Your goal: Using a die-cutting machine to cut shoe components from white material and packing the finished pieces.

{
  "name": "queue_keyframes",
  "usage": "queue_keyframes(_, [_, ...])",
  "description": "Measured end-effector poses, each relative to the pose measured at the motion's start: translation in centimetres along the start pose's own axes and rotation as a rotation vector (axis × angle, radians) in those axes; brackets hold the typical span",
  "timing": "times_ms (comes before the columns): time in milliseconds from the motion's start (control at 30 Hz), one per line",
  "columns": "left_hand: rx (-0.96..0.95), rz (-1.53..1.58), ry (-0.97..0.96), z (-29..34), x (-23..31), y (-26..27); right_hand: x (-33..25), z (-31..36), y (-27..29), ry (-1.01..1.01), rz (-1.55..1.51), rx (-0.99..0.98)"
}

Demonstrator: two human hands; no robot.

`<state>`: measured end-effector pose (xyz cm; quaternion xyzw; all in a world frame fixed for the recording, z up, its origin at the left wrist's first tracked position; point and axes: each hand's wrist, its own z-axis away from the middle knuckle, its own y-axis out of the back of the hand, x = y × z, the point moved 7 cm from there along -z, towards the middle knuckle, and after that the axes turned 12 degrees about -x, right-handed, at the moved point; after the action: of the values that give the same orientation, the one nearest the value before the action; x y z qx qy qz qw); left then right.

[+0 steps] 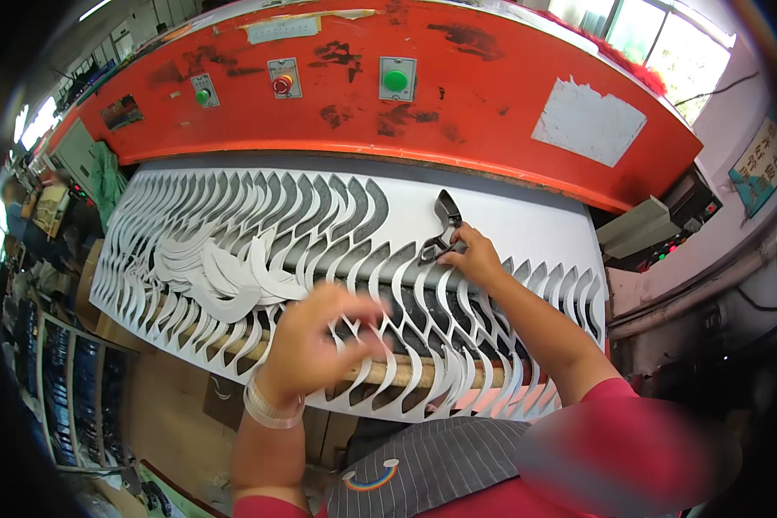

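Note:
My right hand [469,253] grips the lower end of a dark, curved cutting die [446,209], which stands on the uncut part of a white sheet [509,216]. Rows of curved, pointed openings run through the rest of the sheet. My left hand [319,337], blurred by motion, hovers over its near middle. A gap shows between its thumb and bent fingers, with nothing visible in it. To the left of that hand lies a loose pile of curved white cut pieces [216,272] on top of the sheet.
A red machine beam [345,95] spans the far side, with a green button [395,81] and a red knob [283,84]. Below the sheet's near edge runs a wooden roller [380,373]. At left stands a rack [69,388]; people are in the background.

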<state>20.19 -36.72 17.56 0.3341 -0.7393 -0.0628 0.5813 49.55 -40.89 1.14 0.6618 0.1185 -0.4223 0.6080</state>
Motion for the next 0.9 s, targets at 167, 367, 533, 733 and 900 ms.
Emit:
queue_keyframes(167, [0.030,-0.298,0.176,-5.1,-17.1,1.4,-5.1,-6.6,-2.2,0.230,-0.022,-0.019])
queue_keyframes(367, [0.017,-0.601,0.326,-9.3,-24.4,-1.3,-3.8,-11.9,-4.1,0.207,0.022,-0.096])
queue_keyframes(533, [0.094,-0.542,0.251,-9.8,-25.7,-1.1,-3.1,-12.8,-5.0,0.312,-0.016,-0.011])
queue_keyframes(733, [0.084,-0.458,0.267,-9.9,-26.5,-0.6,-2.7,-12.9,-5.6,0.326,0.071,0.020])
queue_keyframes(900, [0.093,-0.464,0.259,-9.9,-26.9,-0.4,-3.3,-13.1,-6.0,0.349,0.104,0.040])
